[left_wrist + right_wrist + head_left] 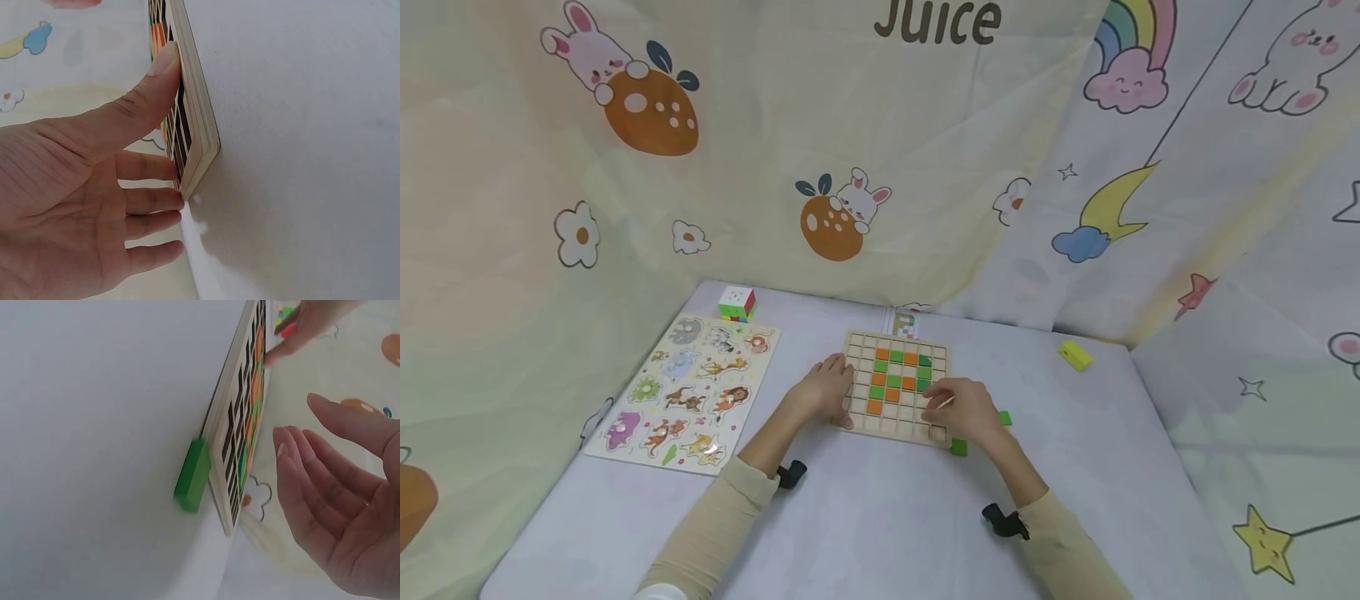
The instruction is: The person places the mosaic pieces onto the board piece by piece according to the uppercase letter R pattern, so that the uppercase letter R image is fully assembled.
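Observation:
A wooden grid board lies on the table with orange and green square tiles set in several of its cells. My left hand rests against the board's left side. In the left wrist view its thumb presses on the rim, and the fairly straight fingers touch the edge near a corner. Over the board's right part hovers my right hand. The right wrist view shows its thumb and fingers apart, nothing visible between them. A green block lies beside the board's near edge.
Another green piece lies right of the board, and a yellow block farther right. An animal puzzle board and a colored puzzle cube are on the left. Behind the grid board is a small pattern card.

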Available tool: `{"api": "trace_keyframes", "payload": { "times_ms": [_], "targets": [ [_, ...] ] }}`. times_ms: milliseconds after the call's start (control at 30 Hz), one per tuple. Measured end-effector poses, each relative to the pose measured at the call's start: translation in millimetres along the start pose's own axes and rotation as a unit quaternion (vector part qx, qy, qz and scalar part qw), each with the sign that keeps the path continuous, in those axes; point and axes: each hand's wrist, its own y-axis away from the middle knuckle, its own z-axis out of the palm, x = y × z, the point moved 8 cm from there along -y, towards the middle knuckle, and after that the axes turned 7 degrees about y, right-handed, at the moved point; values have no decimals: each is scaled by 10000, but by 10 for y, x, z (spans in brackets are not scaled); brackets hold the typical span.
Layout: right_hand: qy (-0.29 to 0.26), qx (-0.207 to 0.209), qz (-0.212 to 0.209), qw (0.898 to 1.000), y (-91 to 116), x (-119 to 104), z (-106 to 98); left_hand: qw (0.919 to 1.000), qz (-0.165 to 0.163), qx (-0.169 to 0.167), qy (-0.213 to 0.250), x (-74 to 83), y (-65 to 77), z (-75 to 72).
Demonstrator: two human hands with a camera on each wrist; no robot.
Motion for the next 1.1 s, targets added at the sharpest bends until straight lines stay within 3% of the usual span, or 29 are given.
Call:
{"api": "trace_keyframes", "payload": {
  "times_ms": [200, 467, 767, 1100],
  "targets": [
    [104, -85, 280, 9995, 112, 156, -116, 10000, -9, 8, 22, -2, 14, -20],
    [403, -464, 649, 9960, 258, 403, -75, 10000, -16, -28, 18, 0, 1, 8],
    [632, -563, 428, 9955, 342, 489, 19, 10000, -36, -11, -29, -8, -6, 22],
    [629, -441, 392, 9963, 326, 505, -62, 10000, -38, 18, -33, -4, -1, 3]
  ]
}}
